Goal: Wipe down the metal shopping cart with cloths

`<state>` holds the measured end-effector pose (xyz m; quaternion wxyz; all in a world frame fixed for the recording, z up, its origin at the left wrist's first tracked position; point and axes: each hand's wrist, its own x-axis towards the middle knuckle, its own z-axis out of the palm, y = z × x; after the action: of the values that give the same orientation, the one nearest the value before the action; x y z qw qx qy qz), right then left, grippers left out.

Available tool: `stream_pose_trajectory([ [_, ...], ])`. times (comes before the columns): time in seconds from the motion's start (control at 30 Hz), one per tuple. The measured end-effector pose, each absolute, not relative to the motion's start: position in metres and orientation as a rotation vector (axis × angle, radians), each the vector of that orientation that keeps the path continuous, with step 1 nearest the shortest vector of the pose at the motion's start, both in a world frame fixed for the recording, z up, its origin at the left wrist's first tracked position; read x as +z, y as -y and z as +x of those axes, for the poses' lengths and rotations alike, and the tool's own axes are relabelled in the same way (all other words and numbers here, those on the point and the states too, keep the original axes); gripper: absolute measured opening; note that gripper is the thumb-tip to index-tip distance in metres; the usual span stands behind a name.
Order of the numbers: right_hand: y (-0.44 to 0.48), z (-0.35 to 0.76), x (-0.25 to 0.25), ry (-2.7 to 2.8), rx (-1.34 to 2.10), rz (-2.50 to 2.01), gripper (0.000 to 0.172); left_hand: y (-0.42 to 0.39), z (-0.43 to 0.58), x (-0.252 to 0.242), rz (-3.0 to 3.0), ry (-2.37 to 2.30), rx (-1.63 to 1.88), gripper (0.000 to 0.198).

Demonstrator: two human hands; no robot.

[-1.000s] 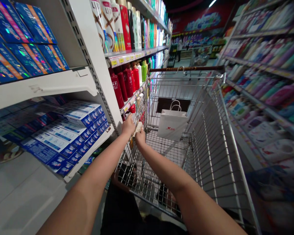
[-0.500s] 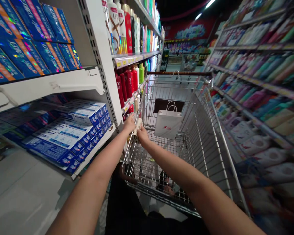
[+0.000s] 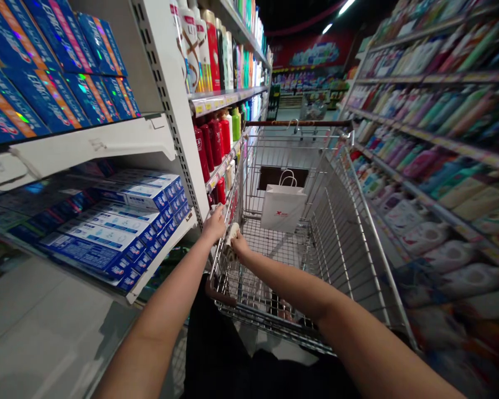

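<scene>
My right hand (image 3: 240,245) reaches inside the metal shopping cart (image 3: 360,208), closed around a bunched beige cloth (image 3: 232,235) against the cart's left wire wall. On the outer side of that same wall is my left hand (image 3: 214,226), its fingers curled together. Something small and pale shows at its fingertips, too small to name. A white paper bag (image 3: 283,209) with twisted handles stands in the cart at the far end. Both forearms come in from the bottom of the view, one on each side of the cart's left corner.
Shelves of blue toothpaste boxes (image 3: 95,230) stand close on the left. Beyond a white upright (image 3: 170,105) are red bottles (image 3: 214,138) and tall shampoo bottles (image 3: 197,50). Along the right runs a blurred shelf of bottles (image 3: 436,160). Another cart (image 3: 314,108) is farther down the aisle.
My left hand has shifted slightly left and down along the outside of the cart. My right hand has moved down the inner wall with the cloth, and the hands are farther apart.
</scene>
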<state>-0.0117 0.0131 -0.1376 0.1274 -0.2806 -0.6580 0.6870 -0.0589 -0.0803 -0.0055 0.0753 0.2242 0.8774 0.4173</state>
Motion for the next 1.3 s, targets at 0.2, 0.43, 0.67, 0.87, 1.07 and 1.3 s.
stream_pose_trajectory([
  [0.2,-0.008,-0.016,-0.102,1.675,2.019,-0.719,0.061,0.079,-0.068,-0.032,0.614,-2.438,1.585,0.051],
  [0.43,-0.007,-0.017,-0.083,1.563,2.057,-0.706,0.06,0.081,-0.07,-0.037,0.647,-2.41,1.651,0.048],
  [0.67,-0.012,-0.025,-0.102,1.562,2.018,-0.687,0.067,0.087,-0.078,-0.034,0.703,-2.358,1.598,0.048],
  [0.87,-0.018,-0.026,-0.113,1.636,2.006,-0.602,0.067,0.092,-0.099,-0.02,0.918,-2.371,1.402,0.053],
  [1.07,-0.014,-0.023,-0.113,1.751,1.859,-0.62,0.065,0.09,-0.101,-0.002,1.01,-2.427,1.201,0.059],
  [1.3,-0.009,-0.013,-0.139,1.915,1.762,-0.755,0.063,0.074,-0.075,0.005,0.785,-2.618,1.136,0.053],
])
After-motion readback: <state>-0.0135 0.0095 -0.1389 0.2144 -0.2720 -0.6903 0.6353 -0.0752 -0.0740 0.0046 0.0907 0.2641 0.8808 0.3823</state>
